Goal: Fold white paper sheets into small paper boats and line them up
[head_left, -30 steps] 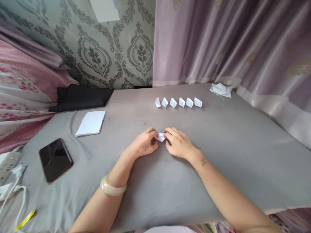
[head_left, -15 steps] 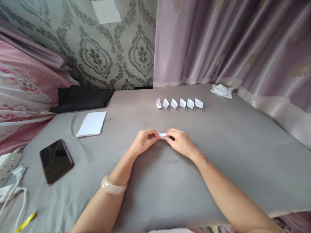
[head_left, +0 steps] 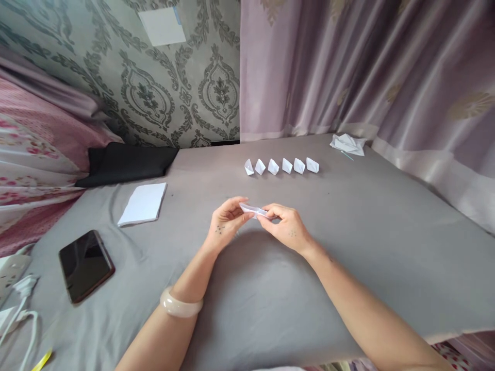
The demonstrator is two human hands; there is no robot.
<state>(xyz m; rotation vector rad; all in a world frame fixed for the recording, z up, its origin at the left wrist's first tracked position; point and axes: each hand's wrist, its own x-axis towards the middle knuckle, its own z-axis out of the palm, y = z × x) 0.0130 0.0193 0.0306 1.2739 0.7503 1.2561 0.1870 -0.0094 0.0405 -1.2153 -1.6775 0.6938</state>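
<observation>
A small white folded paper boat (head_left: 253,210) is held just above the cloth, between my two hands. My right hand (head_left: 286,225) pinches its right end with thumb and fingertips. At the left end, the thumb of my left hand (head_left: 226,222) lies along the near side and the fingers curve behind, looser than on the right. Beyond my hands, several finished-looking white paper boats (head_left: 273,166) stand in a row on the grey cloth (head_left: 371,247). A cream bangle (head_left: 181,303) circles my left forearm.
At left lie a stack of white paper (head_left: 143,204), a black phone (head_left: 85,266) and folded black fabric (head_left: 129,164). A power strip (head_left: 13,273) with cables sits at the left edge. Crumpled white paper (head_left: 348,144) rests at the back right, near the curtain (head_left: 309,67).
The boat has tilted, its left end rising, and shows more of its length. My left fingers have loosened and lifted from it. The view has shifted slightly.
</observation>
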